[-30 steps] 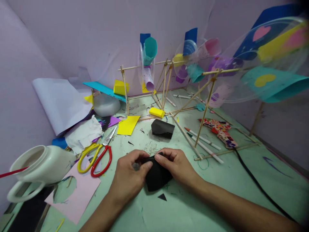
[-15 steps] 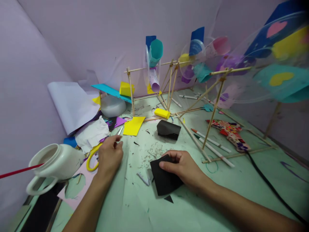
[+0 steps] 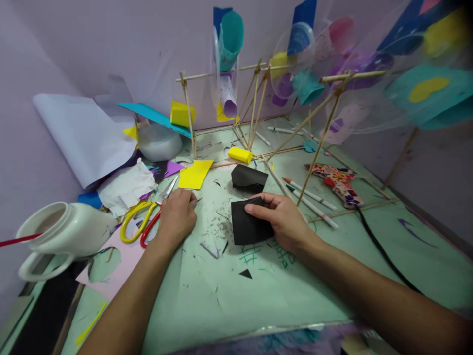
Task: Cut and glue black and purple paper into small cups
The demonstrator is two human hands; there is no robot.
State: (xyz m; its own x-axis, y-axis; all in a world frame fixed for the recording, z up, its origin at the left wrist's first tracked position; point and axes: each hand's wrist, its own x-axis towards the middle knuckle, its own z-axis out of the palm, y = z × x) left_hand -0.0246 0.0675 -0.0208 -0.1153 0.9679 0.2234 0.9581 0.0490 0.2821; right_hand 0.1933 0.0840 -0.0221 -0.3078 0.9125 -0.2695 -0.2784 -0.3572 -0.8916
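Note:
My right hand [image 3: 286, 219] pinches a folded piece of black paper [image 3: 249, 229], thumb on top, just above the table. My left hand [image 3: 178, 212] is closed, fingers curled down at the tabletop; whatever is in them, if anything, is hidden. Beside it on the left lie scissors [image 3: 137, 224] with a yellow and a red handle, blades pointing away. A rolled black paper piece [image 3: 248, 180] lies beyond my right hand. A small black triangle [image 3: 246, 273] and paper scraps [image 3: 218, 222] are scattered between my hands.
A yellow paper piece [image 3: 195, 174] and yellow roll [image 3: 240, 155] lie farther back. Stick frames [image 3: 318, 143] hold paper-decorated clear discs. At right are markers [image 3: 314, 207] and a patterned glue gun [image 3: 336, 183] with a black cord. A white mug [image 3: 88, 234] stands tilted at left.
My left hand has shifted right, off the scissors, which now show both handles. My right hand has turned the black paper so it sits more squarely. The view has tilted down.

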